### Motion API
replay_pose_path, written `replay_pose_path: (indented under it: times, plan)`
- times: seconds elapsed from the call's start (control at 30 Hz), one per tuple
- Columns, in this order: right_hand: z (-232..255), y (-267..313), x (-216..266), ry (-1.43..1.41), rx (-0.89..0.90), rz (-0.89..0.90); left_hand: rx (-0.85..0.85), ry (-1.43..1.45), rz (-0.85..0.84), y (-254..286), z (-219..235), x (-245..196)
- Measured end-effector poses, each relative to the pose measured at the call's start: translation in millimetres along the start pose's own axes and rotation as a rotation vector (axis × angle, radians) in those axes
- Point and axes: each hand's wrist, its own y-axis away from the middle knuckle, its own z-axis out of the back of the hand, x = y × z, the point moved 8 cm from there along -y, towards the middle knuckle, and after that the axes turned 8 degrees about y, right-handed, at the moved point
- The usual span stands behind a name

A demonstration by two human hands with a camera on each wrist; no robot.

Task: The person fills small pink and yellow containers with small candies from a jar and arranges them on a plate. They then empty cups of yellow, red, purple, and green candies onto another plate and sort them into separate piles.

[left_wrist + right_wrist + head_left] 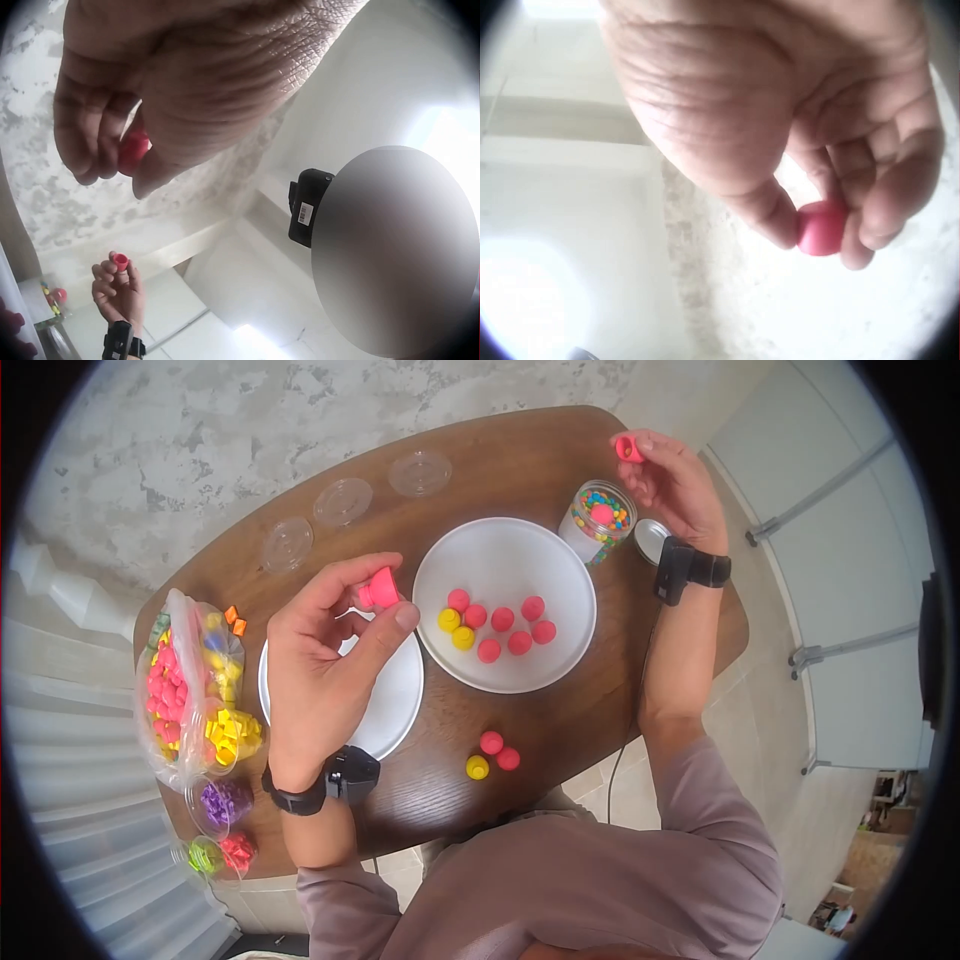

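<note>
Both hands up, left hand (325, 660) pinching a small pink plastic cap (381, 589), right hand (675, 485) pinching another pink cap (629, 449); such light fingertip holds could drop them onto the brown wooden surface (560, 730).

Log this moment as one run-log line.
left hand: pinches pink piece | right hand: pinches small pink piece | big plate: pink and yellow pieces | jar: lid off

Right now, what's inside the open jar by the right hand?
The jar holds small multicoloured beads with one pink piece on top; whatever lies deeper is covered.
</note>
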Motion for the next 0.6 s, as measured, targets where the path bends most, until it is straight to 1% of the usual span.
replay_pose_path:
  times: [0.03,0.07,0.13,0.17,0.23,0.27,0.33,0.37,0.43,0.47,0.53,0.57,0.6]
  plan:
    - [8.6,3.1,-5.8,0.161,-0.061,-0.085,0.002,0.0,0.005,0.1,-0.4,1.1]
    - [11.6,4.7,-7.5,0.159,-0.064,-0.089,0.003,-0.007,0.011,-0.3,-0.9,2.2]
    - [27.0,7.3,-19.8,0.479,-0.125,-0.251,0.008,-0.014,0.019,-1.6,-2.6,4.2]
    - [33.1,5.3,-26.7,0.478,-0.127,-0.256,0.009,-0.028,0.017,-1.7,-3.3,5.1]
    - [40.1,1.3,-42.7,0.678,-0.1,-0.298,0.014,-0.042,0.017,-2.5,-5.4,6.2]
    - [45.1,2.0,-46.8,0.677,-0.101,-0.302,0.017,-0.041,0.029,-2.5,-6.6,7.4]
    - [44.0,0.7,-34.2,0.916,-0.17,-0.257,0.018,-0.04,0.042,-3.1,-7.9,10.2]
    - [40.5,1.3,-30.1,0.917,-0.168,-0.26,0.018,-0.055,0.038,-3.5,-8.3,11.7]
    - [32.9,6.1,-12.2,1.031,-0.231,-0.235,0.016,-0.068,0.04,-3.6,-9.1,14.5]
    - [26.5,6.8,-8.3,1.033,-0.226,-0.236,0.021,-0.092,0.036,-4.4,-10.0,15.3]
    - [0.1,6.1,8.1,0.87,-0.183,-0.062,0.015,-0.115,0.038,-4.7,-10.2,18.3]
    - [-14.8,8.2,14.3,0.868,-0.171,-0.061,0.044,-0.156,0.027,-5.5,-12.1,19.2]
    - [-42.8,11.9,22.6,0.809,-0.051,-0.019,0.073,-0.198,0.015,-6.0,-14.4,19.4]
